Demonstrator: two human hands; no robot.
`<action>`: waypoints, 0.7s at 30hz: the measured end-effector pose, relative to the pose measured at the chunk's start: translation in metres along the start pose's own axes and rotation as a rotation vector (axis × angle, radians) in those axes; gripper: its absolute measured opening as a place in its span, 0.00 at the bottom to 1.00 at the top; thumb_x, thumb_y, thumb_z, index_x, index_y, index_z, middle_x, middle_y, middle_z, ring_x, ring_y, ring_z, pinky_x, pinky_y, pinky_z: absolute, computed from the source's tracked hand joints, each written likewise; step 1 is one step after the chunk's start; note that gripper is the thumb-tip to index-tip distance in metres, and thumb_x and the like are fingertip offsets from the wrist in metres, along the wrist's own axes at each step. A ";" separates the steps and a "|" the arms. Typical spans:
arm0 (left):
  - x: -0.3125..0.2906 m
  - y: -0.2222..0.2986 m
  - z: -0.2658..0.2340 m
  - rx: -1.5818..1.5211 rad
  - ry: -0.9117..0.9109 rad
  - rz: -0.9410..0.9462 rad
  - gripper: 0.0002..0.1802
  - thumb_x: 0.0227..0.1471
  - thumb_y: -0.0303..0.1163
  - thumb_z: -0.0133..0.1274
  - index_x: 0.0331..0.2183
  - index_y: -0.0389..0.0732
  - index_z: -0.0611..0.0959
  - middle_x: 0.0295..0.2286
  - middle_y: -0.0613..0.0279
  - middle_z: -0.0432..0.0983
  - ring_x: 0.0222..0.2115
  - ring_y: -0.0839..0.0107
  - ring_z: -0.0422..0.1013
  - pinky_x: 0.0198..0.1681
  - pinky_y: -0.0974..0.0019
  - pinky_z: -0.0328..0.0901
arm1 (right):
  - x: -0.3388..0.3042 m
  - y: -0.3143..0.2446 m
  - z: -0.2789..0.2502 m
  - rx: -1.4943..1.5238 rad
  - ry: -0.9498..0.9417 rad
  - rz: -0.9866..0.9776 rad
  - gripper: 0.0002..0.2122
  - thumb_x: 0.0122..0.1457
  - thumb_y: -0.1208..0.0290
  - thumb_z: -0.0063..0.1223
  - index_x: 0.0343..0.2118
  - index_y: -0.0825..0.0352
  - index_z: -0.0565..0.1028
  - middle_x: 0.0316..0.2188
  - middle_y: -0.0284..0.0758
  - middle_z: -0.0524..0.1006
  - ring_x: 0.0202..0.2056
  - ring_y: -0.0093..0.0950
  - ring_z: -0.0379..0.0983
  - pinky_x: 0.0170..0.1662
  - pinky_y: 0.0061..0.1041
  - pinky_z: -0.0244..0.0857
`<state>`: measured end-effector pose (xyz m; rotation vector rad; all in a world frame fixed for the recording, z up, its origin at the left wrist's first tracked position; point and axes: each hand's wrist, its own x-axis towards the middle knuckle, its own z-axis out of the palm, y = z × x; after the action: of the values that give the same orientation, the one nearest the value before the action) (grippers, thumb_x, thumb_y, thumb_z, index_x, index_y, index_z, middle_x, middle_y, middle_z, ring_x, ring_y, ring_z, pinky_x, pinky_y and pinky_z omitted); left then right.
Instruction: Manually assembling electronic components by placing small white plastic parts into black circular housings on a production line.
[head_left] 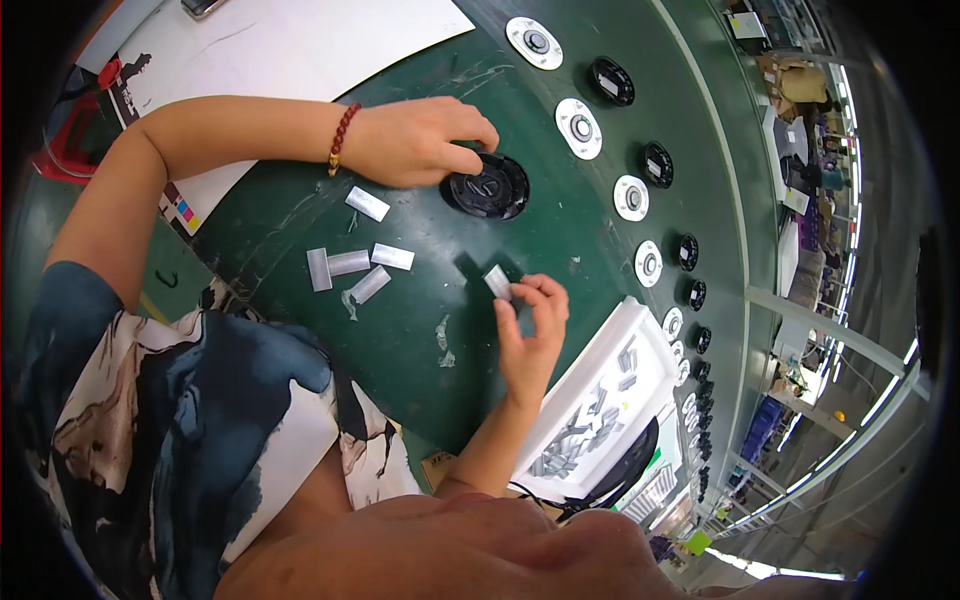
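1. the glossy black, round plastic part (505, 195) lies on the green bench (430, 222); its upper left edge is hidden under the fingers of the left hand (415, 142).
2. the small silver, flat rectangular piece (496, 281) is up at the fingertips of the right hand (532, 338), which cover its lower right end.
3. far down the row of white oval parts (579, 129) and black round parts (611, 81), things crowd together, too small to tell apart.
4. a dark curved object (632, 470) covers part of the white rectangular tray (560, 405), so some of its grey pieces (585, 440) may be out of sight.
5. the large white printed sheet (290, 50) is cut off by the picture's dark rim.
6. left hand: palm down, fingers bent, thumb and forefinger slightly parted against the black part; whether it grips or merely rests there, i cannot tell.
7. right hand: thumb and forefinger pinched on the silver piece, other fingers loosely curled.
8. five loose silver rectangles (349, 263) lie on the bench, left of the right hand.
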<state>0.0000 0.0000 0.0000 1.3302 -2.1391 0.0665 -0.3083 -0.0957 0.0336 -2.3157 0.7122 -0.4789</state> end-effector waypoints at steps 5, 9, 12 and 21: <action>0.002 0.022 0.000 -0.118 0.074 -0.120 0.15 0.41 0.32 0.65 0.29 0.37 0.77 0.46 0.49 0.68 0.46 0.53 0.67 0.48 0.55 0.64 | 0.043 -0.015 0.000 -0.133 0.022 -0.129 0.12 0.48 0.75 0.65 0.35 0.66 0.76 0.44 0.36 0.72 0.49 0.37 0.68 0.64 0.46 0.47; 0.001 0.017 0.014 -0.260 0.027 -0.150 0.14 0.43 0.33 0.65 0.27 0.36 0.77 0.46 0.49 0.68 0.48 0.54 0.67 0.45 0.56 0.69 | 0.077 -0.016 0.008 -0.190 -0.006 -0.230 0.11 0.48 0.74 0.65 0.35 0.66 0.76 0.45 0.36 0.72 0.50 0.37 0.67 0.64 0.47 0.46; 0.003 0.015 0.013 -0.297 -0.002 -0.126 0.13 0.44 0.32 0.64 0.28 0.36 0.78 0.47 0.49 0.68 0.49 0.54 0.67 0.43 0.58 0.71 | 0.089 -0.019 0.011 -0.238 -0.131 -0.292 0.11 0.47 0.73 0.66 0.34 0.65 0.77 0.46 0.35 0.72 0.51 0.38 0.66 0.63 0.48 0.46; 0.002 0.012 0.012 -0.302 -0.007 -0.120 0.13 0.44 0.31 0.64 0.26 0.35 0.76 0.47 0.48 0.67 0.49 0.53 0.67 0.43 0.57 0.71 | 0.096 -0.019 0.024 -0.305 -0.111 -0.289 0.10 0.49 0.74 0.62 0.36 0.65 0.79 0.47 0.36 0.72 0.51 0.38 0.65 0.64 0.47 0.45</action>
<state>-0.0160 0.0003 -0.0062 1.2751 -1.9764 -0.2988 -0.2139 -0.1305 0.0431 -2.7274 0.4200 -0.3856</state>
